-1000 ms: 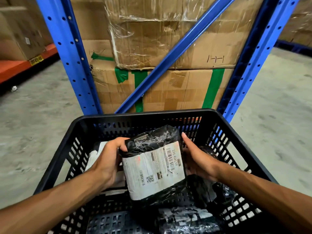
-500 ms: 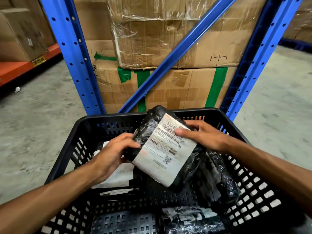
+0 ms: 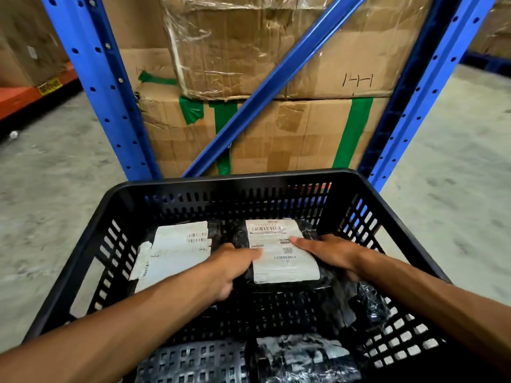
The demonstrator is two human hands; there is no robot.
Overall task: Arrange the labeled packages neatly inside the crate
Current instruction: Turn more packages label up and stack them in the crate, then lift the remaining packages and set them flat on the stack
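Note:
A black slatted plastic crate (image 3: 235,179) fills the lower half of the view. Inside, at the far right, a black-wrapped package with a white barcode label (image 3: 279,255) lies flat, label up. My left hand (image 3: 229,268) grips its left edge and my right hand (image 3: 329,254) presses its right side, fingers resting on the label. Beside it, on the left, lies a second labeled package (image 3: 177,251), also label up. More black-wrapped packages sit at the crate's right (image 3: 365,302) and near bottom (image 3: 301,360).
Directly behind the crate stands a blue steel rack (image 3: 94,78) with a diagonal brace, holding stacked cardboard boxes (image 3: 276,134) with green tape. Grey concrete floor (image 3: 49,189) lies on both sides. An orange shelf beam (image 3: 30,92) runs at far left.
The labeled package, held tilted above the crate before, now lies flat at the crate's far right, next to the other labeled package. Both hands went down with it.

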